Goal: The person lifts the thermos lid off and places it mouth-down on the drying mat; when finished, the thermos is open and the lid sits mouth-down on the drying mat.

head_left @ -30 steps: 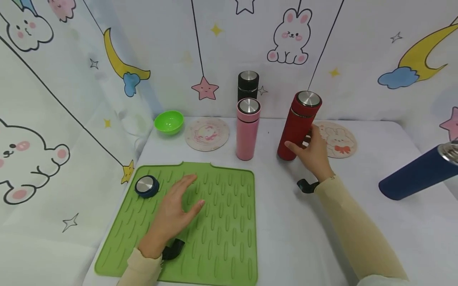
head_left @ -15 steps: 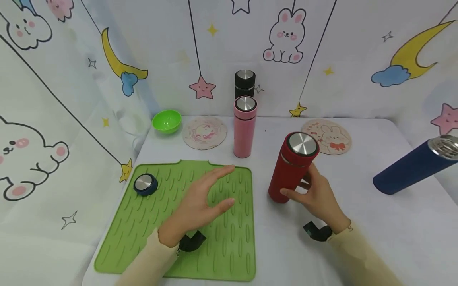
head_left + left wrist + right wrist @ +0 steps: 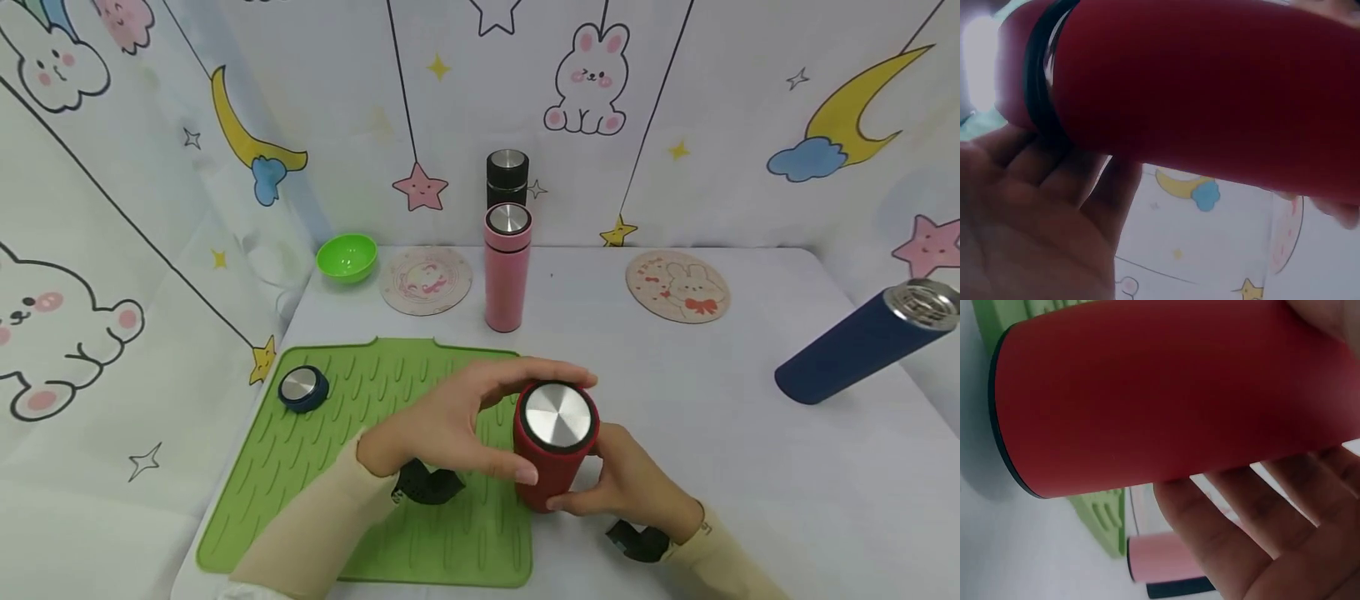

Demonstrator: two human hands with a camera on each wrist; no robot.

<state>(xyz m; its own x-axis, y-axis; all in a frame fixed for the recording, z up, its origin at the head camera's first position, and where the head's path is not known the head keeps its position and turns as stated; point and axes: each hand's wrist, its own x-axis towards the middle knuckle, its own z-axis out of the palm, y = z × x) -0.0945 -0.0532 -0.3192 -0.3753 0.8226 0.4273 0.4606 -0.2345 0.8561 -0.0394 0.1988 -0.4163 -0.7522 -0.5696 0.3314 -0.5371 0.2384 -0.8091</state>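
Observation:
A red thermos (image 3: 553,467) with a steel-topped lid stands tilted above the right edge of a green ridged mat (image 3: 420,533). My right hand (image 3: 630,483) grips its lower body from the right, thumb in front and fingers behind, as the right wrist view shows. Around the lid end comes my left hand (image 3: 457,417), its fingers along the far side and its thumb at the near left. In the left wrist view those fingers pass behind the lid (image 3: 1016,69), and the dark seam ring shows. A dark blue lid (image 3: 303,388) lies on the mat's far left.
A pink thermos (image 3: 506,275) stands at the back, a black one (image 3: 507,177) behind it. A lidless navy thermos (image 3: 847,346) is at the right. A green bowl (image 3: 347,258) and two round coasters, left (image 3: 426,281) and right (image 3: 678,287), lie along the back.
My right hand has brought the red thermos from the back right toward me and leftward to the mat's edge. My left hand has moved right from over the mat to its lid.

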